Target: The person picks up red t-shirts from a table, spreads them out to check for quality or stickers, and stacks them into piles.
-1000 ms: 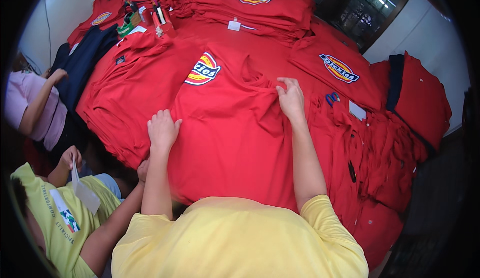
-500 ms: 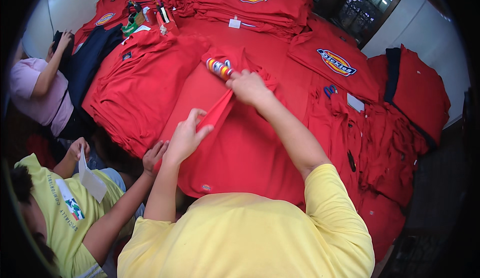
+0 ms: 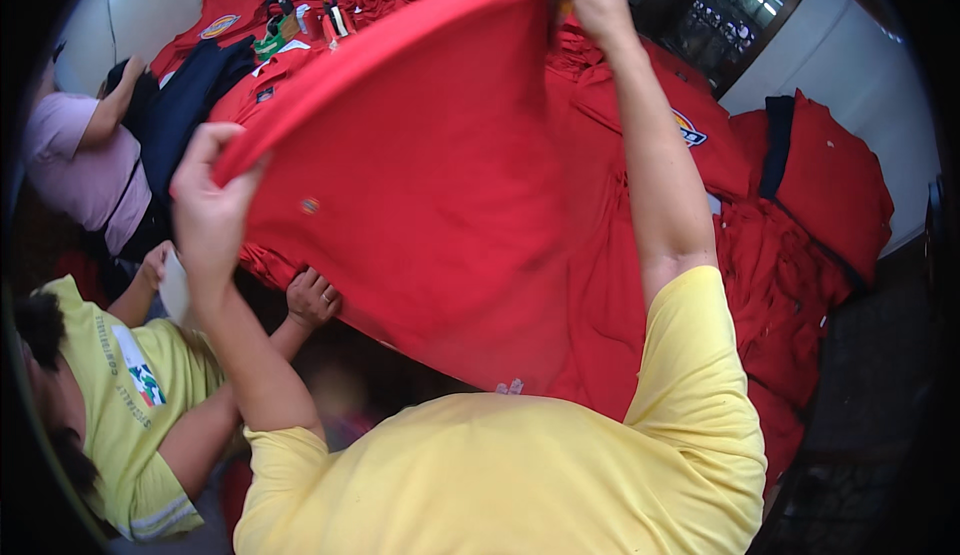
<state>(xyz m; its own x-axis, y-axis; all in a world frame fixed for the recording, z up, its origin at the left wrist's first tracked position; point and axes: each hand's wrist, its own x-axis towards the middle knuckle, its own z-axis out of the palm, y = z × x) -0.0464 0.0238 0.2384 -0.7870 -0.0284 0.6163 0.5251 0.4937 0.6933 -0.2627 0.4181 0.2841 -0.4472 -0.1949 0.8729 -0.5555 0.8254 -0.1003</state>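
Observation:
A red shirt (image 3: 440, 175) is stretched up in front of me, slightly blurred, with a small round badge low on its left side. My left hand (image 3: 212, 190) is closed on its near left edge, thumb over the cloth. My right hand (image 3: 600, 5), raised high at the far side, grips the other end of the same edge. The taut edge runs slanting between the two hands, and the lower part hangs toward the table. Much of the red cloth behind it is hidden.
Red garments (image 3: 780, 245) are heaped on the right, and a folded shirt with a large oval logo (image 3: 690, 130) lies behind my right arm. Small tools (image 3: 330, 15) stand far left. A co-worker's hand (image 3: 313, 297) rests near the table's edge; another person (image 3: 90, 170) handles dark cloth.
Both my hands have moved apart and up, lifting the red shirt off the table. My left went left, my right up and right. The cylinder with coloured stripes near my right hand no longer shows.

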